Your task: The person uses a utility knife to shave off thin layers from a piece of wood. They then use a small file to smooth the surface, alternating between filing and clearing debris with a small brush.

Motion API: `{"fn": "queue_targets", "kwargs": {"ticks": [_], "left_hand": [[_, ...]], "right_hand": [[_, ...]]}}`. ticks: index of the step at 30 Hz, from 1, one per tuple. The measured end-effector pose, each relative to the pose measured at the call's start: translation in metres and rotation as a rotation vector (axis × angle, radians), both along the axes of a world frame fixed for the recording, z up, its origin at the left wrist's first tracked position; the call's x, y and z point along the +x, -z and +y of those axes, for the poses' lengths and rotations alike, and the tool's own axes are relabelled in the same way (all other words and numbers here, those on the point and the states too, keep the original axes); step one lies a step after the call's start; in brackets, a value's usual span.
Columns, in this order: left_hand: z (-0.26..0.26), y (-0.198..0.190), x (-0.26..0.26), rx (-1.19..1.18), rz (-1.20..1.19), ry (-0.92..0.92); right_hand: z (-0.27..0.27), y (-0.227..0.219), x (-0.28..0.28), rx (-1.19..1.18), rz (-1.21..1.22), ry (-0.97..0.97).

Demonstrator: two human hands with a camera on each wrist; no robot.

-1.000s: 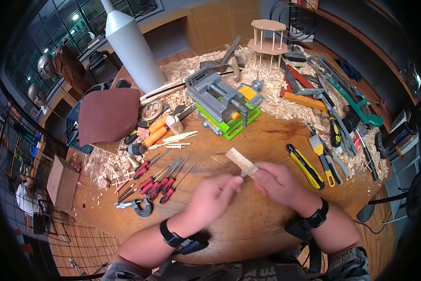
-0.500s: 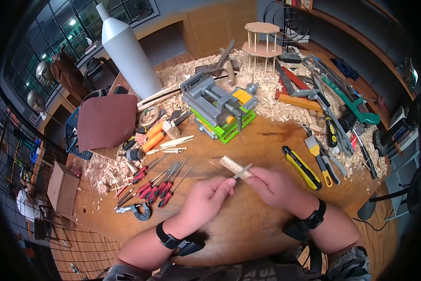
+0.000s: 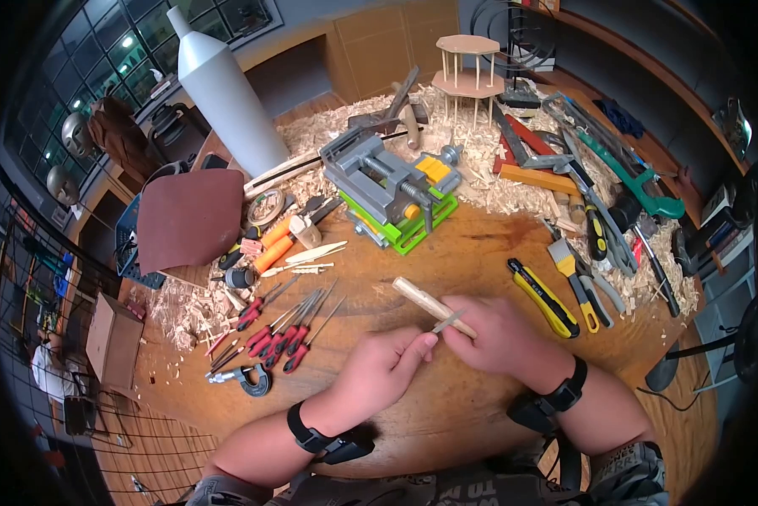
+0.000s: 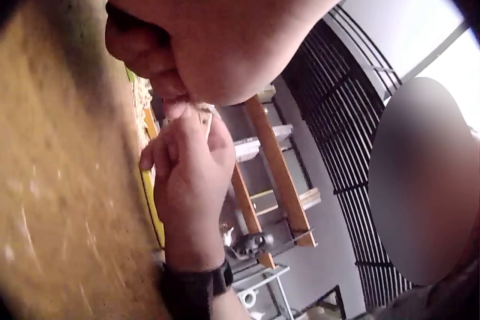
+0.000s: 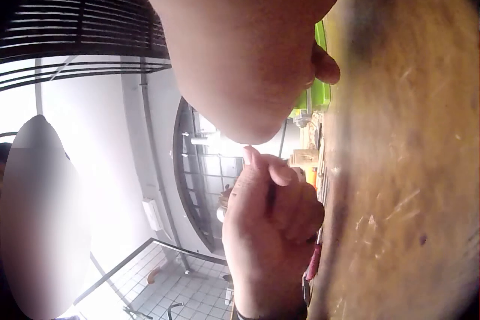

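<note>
In the head view my right hand [image 3: 499, 336] grips a pale wooden stick [image 3: 416, 293], which juts toward the upper left. My left hand [image 3: 372, 371] pinches a small flat file [image 3: 450, 320], a thin grey blade tapering to a point. The blade lies across the stick, close by the right thumb; its handle is hidden inside the left fist. Both hands meet above the front of the table. In the right wrist view the left hand [image 5: 271, 219] shows curled fingers, while the left wrist view has the backs of the hands covering most of the work.
Red-handled files [image 3: 286, 333] and a micrometer [image 3: 246, 379] lie to the left. A grey and green vise [image 3: 387, 185] stands ahead amid wood shavings. On the right are a yellow utility knife [image 3: 543, 297], a brush [image 3: 564, 260], pliers and a green-handled saw [image 3: 632, 181].
The wooden stick has turned in the right hand and sits slightly lower left. The file blade has slid across it toward the right hand, with more of its tip showing than a second ago.
</note>
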State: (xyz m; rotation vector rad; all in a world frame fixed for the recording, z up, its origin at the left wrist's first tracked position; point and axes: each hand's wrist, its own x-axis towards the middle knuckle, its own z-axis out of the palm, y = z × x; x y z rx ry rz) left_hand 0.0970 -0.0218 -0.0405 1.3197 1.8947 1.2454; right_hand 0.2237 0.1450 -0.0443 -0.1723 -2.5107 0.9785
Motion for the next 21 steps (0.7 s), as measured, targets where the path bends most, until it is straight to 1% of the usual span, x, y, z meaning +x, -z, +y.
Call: {"fn": "queue_targets", "kwargs": {"ticks": [1,3,4,5,7,8,9,11,12,13,14,15,16,19,20,21], "left_hand": [[0.001,-0.003,-0.005,0.003,-0.001,-0.002],[0.001,-0.009,-0.020,-0.035,0.005,-0.125],[0.000,-0.008,-0.018,-0.040,0.004,-0.124],[-0.001,-0.005,-0.014,-0.019,0.016,-0.082],[-0.001,0.001,-0.005,0.037,0.044,-0.001],[0.001,0.006,-0.002,0.046,0.030,0.008],[0.002,0.002,-0.006,0.049,0.029,0.007],[0.001,-0.013,-0.021,-0.078,-0.078,-0.193],[0.001,-0.017,-0.027,-0.194,-0.088,-0.232],[0.000,-0.014,-0.021,-0.196,-0.087,-0.228],[-0.001,-0.008,-0.011,-0.123,-0.059,-0.148],[-0.001,-0.005,-0.006,-0.048,-0.032,-0.069],[0.000,-0.004,-0.007,-0.048,-0.033,-0.070],[0.003,0.000,-0.014,0.130,-0.023,-0.134],[0.001,-0.018,-0.021,-0.161,-0.080,-0.212],[0.001,-0.015,-0.018,-0.162,-0.078,-0.207]], "right_hand": [[0.000,0.000,0.000,-0.001,0.020,0.002],[-0.002,-0.002,0.000,-0.045,0.021,0.025],[-0.004,-0.002,0.001,-0.094,0.023,0.052],[-0.004,0.000,0.002,-0.099,0.022,0.053],[-0.001,0.001,0.001,-0.090,0.001,0.010],[0.001,0.002,-0.001,-0.085,0.002,0.009],[0.001,0.003,-0.001,-0.059,0.048,0.012],[-0.001,0.006,-0.001,-0.045,0.088,0.014],[-0.002,0.006,-0.001,-0.018,0.109,0.037],[-0.003,0.005,-0.001,0.013,0.131,0.060],[-0.001,0.005,-0.001,0.015,0.133,0.063],[0.001,0.005,-0.001,0.104,0.120,0.029],[0.002,0.005,-0.001,0.190,0.104,-0.005],[-0.002,0.005,-0.001,0.173,0.109,0.039],[-0.002,0.007,0.000,0.171,0.109,0.042],[-0.001,0.008,0.000,0.176,0.142,0.057]]}}
